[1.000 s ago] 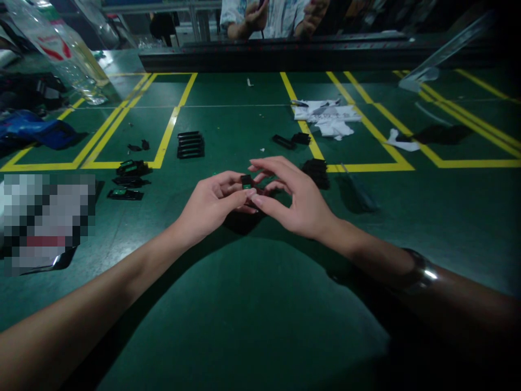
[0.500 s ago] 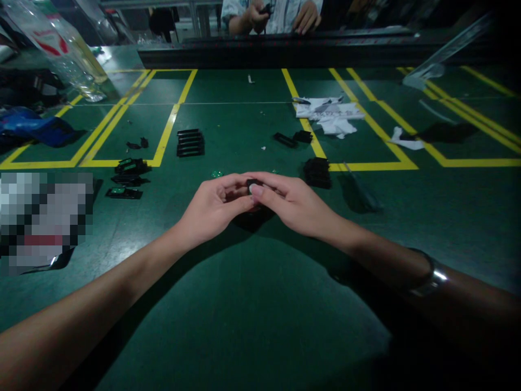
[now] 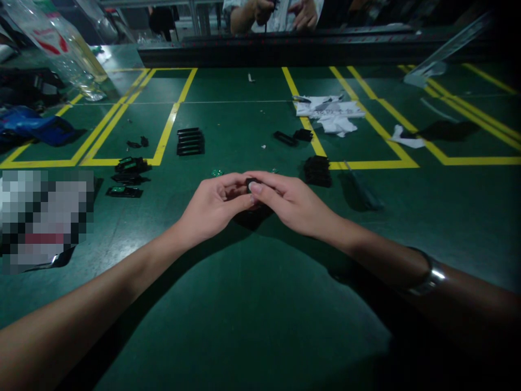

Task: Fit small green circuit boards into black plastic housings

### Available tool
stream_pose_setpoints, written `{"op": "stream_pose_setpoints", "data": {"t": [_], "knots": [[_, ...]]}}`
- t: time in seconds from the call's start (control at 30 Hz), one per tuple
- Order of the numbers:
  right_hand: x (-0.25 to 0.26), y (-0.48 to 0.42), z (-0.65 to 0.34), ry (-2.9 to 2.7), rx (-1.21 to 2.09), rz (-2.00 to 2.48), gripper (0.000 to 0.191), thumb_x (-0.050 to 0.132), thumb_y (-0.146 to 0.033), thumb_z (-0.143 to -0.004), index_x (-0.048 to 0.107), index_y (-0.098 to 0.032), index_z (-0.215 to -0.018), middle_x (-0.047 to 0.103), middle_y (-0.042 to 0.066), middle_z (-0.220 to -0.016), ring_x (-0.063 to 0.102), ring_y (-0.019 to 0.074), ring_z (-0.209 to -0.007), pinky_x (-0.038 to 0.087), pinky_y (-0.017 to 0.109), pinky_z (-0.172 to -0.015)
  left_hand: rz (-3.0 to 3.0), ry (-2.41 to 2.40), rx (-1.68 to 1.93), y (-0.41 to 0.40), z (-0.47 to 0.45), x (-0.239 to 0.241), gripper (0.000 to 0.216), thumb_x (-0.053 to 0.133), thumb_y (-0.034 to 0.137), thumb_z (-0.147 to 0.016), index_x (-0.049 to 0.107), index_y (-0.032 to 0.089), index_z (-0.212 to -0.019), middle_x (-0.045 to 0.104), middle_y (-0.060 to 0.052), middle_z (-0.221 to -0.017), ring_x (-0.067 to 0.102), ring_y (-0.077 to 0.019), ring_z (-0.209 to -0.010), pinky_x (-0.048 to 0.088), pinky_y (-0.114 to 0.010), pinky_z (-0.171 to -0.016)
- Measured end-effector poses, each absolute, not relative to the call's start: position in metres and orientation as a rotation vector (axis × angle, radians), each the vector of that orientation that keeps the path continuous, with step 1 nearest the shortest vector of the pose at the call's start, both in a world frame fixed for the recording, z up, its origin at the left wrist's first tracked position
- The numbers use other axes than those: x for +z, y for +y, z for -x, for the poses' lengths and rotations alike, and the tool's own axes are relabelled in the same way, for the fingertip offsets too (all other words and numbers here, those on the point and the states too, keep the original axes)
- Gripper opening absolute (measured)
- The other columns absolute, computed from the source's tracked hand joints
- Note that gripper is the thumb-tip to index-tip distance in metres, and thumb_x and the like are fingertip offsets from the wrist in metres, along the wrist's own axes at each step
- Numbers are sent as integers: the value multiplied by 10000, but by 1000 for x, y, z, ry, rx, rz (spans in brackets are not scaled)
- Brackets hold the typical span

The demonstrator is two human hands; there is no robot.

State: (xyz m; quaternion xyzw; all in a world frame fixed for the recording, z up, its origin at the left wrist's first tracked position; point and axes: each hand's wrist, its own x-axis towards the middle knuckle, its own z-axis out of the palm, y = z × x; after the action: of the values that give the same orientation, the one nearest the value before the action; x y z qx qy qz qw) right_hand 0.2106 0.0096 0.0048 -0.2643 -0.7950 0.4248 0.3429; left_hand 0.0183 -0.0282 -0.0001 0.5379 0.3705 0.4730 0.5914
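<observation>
My left hand (image 3: 214,205) and my right hand (image 3: 290,202) meet at the middle of the green table, fingers closed round a small black part (image 3: 249,183). Most of that part is hidden by the fingers; the right thumb presses on its near side. Small green pieces (image 3: 217,172) lie just beyond my left hand. To the right of my right hand is a stack of black parts (image 3: 317,171). Black parts with green boards (image 3: 124,191) rest on the left, and a row of black strips (image 3: 189,142) lies farther back.
Two loose black pieces (image 3: 286,138) and torn white paper (image 3: 329,113) lie at the back right. Plastic bottles (image 3: 67,49) and a blue object (image 3: 35,126) stand at the left. A co-worker's hands (image 3: 305,13) show behind the dark rail (image 3: 244,54).
My hands and the black part stay nearly in place. Across the rail, the co-worker's hands have shifted slightly.
</observation>
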Motion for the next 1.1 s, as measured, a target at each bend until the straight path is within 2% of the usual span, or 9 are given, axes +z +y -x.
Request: {"op": "stream_pose_setpoints", "data": {"t": [0.23, 0.6, 0.87, 1.1], "knots": [[5, 10, -211, -2074, 1111, 706, 352, 556, -385, -1072, 734, -204, -1316, 793, 52, -1194, 738, 212, -1096, 594, 330, -939, -1232, 866, 1081, -28, -18, -1, 231, 815, 219, -855, 741, 137, -1058, 778, -48, -952, 748, -156, -895, 621, -291, -875], [10, 14, -213, -2042, 1233, 685, 391, 504, -437, -1092, 743, -226, -1319, 771, 60, -1261, 700, 231, -1216, 572, 361, -1035, -1203, 850, 1084, -27, -18, -1, 288, 814, 229, -867, 740, 143, -1132, 787, -36, -953, 754, -133, -858, 627, -249, -816], [7, 13, -212, -2022, 1194, 737, 347, 543, -377, -1074, 760, -208, -1284, 788, 61, -1205, 715, 235, -1167, 586, 355, -981, -1213, 855, 1056, -27, -17, 0, 286, 797, 226, -882, 725, 133, -1143, 790, -50, -956, 767, -146, -865, 641, -262, -823], [8, 14, -213, -2049, 1189, 708, 358, 528, -402, -1086, 757, -202, -1276, 795, 51, -1156, 720, 219, -1113, 571, 327, -950, -1226, 872, 1027, -28, -16, 2, 344, 829, 253, -861, 712, 131, -1160, 754, -32, -923, 749, -132, -851, 626, -256, -846]]}}
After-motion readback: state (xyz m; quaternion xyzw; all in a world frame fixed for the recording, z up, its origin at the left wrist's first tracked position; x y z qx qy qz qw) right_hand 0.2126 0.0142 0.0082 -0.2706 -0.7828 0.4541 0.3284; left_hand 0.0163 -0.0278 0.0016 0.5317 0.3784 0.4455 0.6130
